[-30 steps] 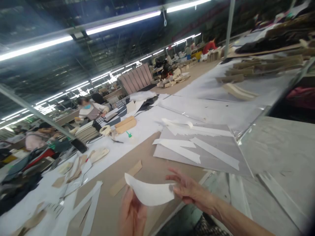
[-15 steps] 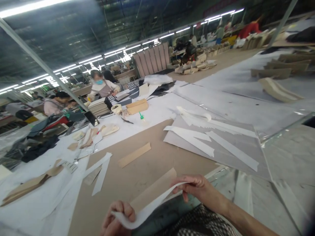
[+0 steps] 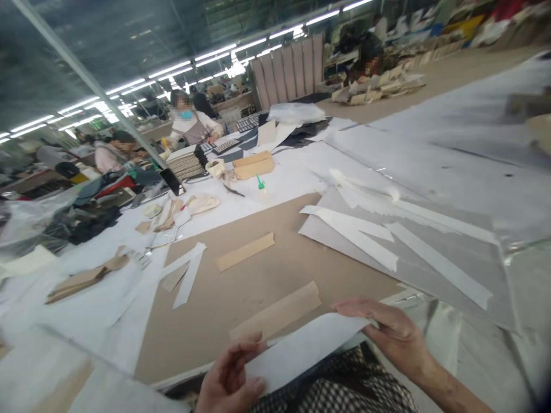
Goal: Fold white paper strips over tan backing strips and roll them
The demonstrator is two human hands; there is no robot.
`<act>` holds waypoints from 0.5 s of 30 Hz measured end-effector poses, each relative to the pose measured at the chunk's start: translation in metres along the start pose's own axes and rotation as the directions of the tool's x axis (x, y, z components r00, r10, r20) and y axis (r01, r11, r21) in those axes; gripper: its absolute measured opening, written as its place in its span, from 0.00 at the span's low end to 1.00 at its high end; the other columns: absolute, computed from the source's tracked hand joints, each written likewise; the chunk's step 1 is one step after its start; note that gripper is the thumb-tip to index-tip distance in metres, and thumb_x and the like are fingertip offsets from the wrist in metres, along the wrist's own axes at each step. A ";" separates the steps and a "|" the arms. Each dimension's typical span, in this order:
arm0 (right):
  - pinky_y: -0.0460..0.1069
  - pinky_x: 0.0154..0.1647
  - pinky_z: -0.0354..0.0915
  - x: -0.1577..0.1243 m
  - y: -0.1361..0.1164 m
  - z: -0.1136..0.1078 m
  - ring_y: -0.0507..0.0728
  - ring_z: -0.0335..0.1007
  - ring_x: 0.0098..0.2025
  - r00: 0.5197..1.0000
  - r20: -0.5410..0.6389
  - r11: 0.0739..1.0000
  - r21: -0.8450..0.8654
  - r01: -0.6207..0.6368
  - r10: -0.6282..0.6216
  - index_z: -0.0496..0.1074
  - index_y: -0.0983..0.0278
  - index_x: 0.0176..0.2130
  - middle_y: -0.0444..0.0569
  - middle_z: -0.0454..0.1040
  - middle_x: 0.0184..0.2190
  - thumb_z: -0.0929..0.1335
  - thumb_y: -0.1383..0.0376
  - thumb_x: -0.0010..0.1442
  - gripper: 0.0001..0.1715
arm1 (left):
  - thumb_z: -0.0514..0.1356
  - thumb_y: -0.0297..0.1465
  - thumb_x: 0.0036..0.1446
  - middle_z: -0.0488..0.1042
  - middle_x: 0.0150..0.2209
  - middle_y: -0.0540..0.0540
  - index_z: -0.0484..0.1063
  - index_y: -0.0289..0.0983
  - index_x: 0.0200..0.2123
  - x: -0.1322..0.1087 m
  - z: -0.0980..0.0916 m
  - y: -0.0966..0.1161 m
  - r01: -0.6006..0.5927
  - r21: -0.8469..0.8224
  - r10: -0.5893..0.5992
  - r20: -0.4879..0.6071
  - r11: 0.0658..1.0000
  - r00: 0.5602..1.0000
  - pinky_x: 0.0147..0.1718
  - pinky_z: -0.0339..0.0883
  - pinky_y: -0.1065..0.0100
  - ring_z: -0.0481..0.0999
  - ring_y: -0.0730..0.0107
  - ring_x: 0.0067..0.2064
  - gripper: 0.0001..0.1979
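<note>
Fingers (image 3: 246, 346) of the left hand (image 3: 230, 376): curled, pinching the near end of a white strip (image 3: 301, 351). Right hand (image 3: 390, 330): fingers laid long and nearly flat over the strip's far end, thumb hidden, holding it. Strip: stretched between both hands, just off the table's near edge, above checked cloth (image 3: 344, 390).

Board (image 3: 241, 298), brown, flat on the table beyond the hands.
Tan strip (image 3: 278, 312), on the board, just behind the held strip.
Second tan strip (image 3: 244, 251), farther back on the board.
Two white offcuts (image 3: 188, 276), crossing at the board's left edge.
Grey sheet (image 3: 430, 269), right of the board, with long white pieces (image 3: 357, 232) lying across it.
Bottle (image 3: 260, 184), green-capped, upright on white covering past the board.
Stack (image 3: 186, 165) of dark sheets, farther left.
Two people (image 3: 189, 123), seated at the table's far left side; detail blurred.
</note>
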State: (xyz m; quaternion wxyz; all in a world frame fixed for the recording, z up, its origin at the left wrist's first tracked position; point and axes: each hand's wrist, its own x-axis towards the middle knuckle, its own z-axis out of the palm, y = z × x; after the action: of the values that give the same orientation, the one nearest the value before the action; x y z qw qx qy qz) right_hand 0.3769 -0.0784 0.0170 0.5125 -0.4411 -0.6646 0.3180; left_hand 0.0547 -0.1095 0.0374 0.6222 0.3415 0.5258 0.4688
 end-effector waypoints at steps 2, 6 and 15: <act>0.52 0.49 0.75 -0.007 0.006 -0.006 0.60 0.80 0.45 0.996 -0.051 0.995 -0.056 -0.079 0.076 0.81 0.56 0.42 0.48 0.83 0.42 0.68 0.62 0.65 0.10 | 0.78 0.32 0.35 0.80 0.44 0.42 0.78 0.38 0.42 -0.001 0.007 0.004 0.084 0.048 -0.087 0.053 0.995 0.995 0.42 0.73 0.66 0.79 0.58 0.45 0.27; 0.55 0.53 0.73 -0.017 0.016 -0.008 0.61 0.80 0.45 0.979 -0.149 0.978 -0.133 -0.161 0.140 0.80 0.52 0.42 0.44 0.83 0.42 0.68 0.58 0.64 0.10 | 0.77 0.34 0.40 0.74 0.24 0.52 0.77 0.35 0.37 0.001 0.008 0.006 0.180 0.204 -0.211 0.139 0.962 0.968 0.21 0.65 0.76 0.70 0.77 0.23 0.21; 0.54 0.39 0.75 -0.018 0.011 -0.007 0.63 0.78 0.39 0.926 -0.209 0.935 -0.102 -0.341 0.315 0.81 0.55 0.40 0.49 0.82 0.42 0.70 0.54 0.59 0.13 | 0.67 0.43 0.55 0.73 0.19 0.52 0.73 0.34 0.31 -0.004 0.008 0.011 0.129 0.301 -0.169 0.111 0.945 0.979 0.18 0.58 0.78 0.69 0.78 0.19 0.17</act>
State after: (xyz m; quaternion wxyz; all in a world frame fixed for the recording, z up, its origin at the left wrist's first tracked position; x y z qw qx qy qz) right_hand 0.3880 -0.0909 0.0022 0.4815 -0.6084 -0.5496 0.3097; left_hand 0.0603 -0.1095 0.0507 0.6327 0.4201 0.5701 0.3132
